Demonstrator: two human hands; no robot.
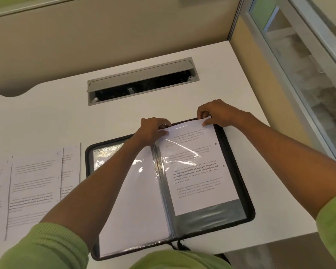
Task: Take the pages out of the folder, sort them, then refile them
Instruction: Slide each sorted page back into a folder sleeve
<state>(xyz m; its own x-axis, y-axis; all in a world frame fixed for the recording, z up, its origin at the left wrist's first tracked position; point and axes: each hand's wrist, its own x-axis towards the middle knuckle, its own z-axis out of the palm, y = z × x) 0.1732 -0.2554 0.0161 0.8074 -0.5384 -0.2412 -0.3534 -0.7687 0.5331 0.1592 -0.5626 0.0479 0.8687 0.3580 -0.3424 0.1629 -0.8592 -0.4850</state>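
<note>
A black zip folder [208,220] lies open on a white desk [47,123], its near edge at the desk's front. We look down on 2 bare forearms reaching over it from green sleeves [52,247].

In the right-hand clear pocket sits 1 printed page [196,171], riding high: its top edge stands past the folder's far rim, and a strip of dark pocket shows below its bottom edge. The right hand [215,113] pinches the page's top right corner between thumb and fingers. The left hand [153,130] curls its fingers over the top left corner, gripping there; we cannot tell whether it holds the paper alone or the pocket's mouth with it.

The left-hand pocket holds a blank white sheet [136,200], partly hidden by the left forearm.

Left of the folder, and apart from it, at least 3 loose printed pages [33,181] lie flat and overlapping on the desk. Beyond the hands, a grey cable hatch [142,80] stands open in the desktop, near a beige partition.
</note>
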